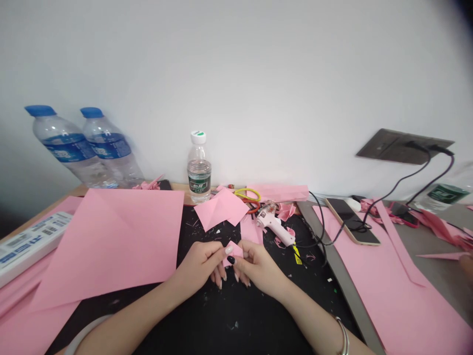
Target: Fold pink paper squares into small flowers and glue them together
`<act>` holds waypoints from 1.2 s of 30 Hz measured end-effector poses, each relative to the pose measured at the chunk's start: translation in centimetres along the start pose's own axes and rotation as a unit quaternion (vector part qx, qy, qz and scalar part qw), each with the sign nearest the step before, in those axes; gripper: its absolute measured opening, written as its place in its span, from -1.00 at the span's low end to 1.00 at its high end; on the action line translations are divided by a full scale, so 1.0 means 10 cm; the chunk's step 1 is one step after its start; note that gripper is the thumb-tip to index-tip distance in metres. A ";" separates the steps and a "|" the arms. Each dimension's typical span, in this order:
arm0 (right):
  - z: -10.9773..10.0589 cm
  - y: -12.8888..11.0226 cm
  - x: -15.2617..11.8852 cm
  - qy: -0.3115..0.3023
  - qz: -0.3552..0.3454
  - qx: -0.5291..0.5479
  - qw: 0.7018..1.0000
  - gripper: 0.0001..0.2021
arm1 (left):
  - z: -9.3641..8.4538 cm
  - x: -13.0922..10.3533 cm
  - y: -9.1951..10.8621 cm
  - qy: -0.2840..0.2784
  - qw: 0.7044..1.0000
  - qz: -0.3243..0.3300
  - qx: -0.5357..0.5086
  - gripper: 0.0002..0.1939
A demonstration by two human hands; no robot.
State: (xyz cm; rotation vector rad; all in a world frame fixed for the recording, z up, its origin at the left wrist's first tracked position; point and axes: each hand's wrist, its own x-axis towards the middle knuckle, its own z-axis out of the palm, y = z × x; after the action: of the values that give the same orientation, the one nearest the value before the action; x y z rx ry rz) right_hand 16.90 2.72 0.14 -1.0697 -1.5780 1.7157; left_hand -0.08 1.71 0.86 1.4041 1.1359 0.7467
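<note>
A small folded piece of pink paper is held between both hands above the black mat. My left hand pinches its left side, with the thumb on top. On the right side, my right hand grips the same piece, its dark-nailed thumb lying over the lower part. Just beyond the hands lie folded pink paper pieces. A light-coloured glue gun rests to the right of them, beside scissors with yellow and orange handles.
Large pink sheets and a white box lie at left. Bottles stand along the wall. At right are a phone, cables, a long pink sheet and another person's hand at the edge.
</note>
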 end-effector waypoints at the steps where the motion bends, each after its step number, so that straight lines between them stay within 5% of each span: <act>1: 0.00 0.00 0.00 -0.001 0.000 0.003 1.000 -0.87 | 0.00 0.00 0.00 0.001 1.000 0.000 0.000 -0.61; 16: 0.01 -0.05 0.01 0.042 0.002 -0.002 0.999 -0.80 | 0.00 0.01 0.00 -0.010 0.997 -0.021 -0.068 -0.68; 26: -0.05 0.02 0.03 0.012 -0.030 0.044 0.999 -0.66 | -0.01 0.05 0.00 -0.009 0.995 -0.035 -0.091 -0.67; 36: -0.03 0.04 0.00 0.045 -0.050 -0.058 0.996 -0.61 | -0.01 0.03 0.00 -0.014 0.995 -0.013 -0.099 -0.72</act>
State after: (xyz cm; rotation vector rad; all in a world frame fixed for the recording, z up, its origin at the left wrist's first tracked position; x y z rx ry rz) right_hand 17.17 2.77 -0.21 -1.0899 -1.6609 1.5054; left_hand -0.04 2.02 0.81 1.2283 1.0262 0.7964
